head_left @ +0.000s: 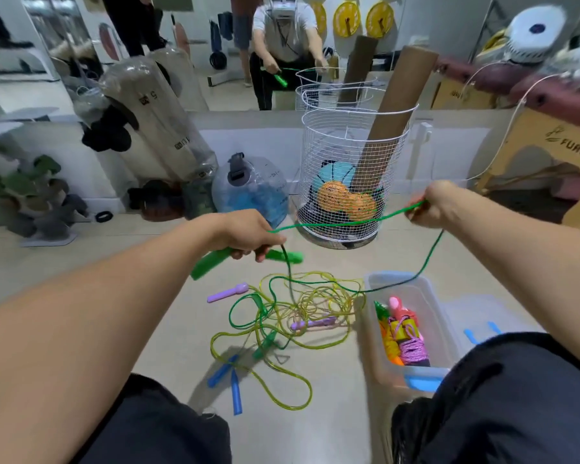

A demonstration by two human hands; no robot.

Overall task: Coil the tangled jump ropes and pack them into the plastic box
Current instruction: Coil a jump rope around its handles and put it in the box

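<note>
Gripping two green handles together, the left hand is curled tight round them, with the green rope running from it in a taut line to the right hand, which pinches the cord up near the wire basket. The hands are held well apart. From the right hand the cord drops down across the rim of the plastic box and back into the tangle of yellow and green ropes on the floor, where purple and blue handles lie among the loops. The box, right of the tangle, already holds coiled ropes. By my judgement the green rope is being drawn free for coiling; the next move calls for bringing the pinched length over to the handles without dragging the yellow loops along.
</note>
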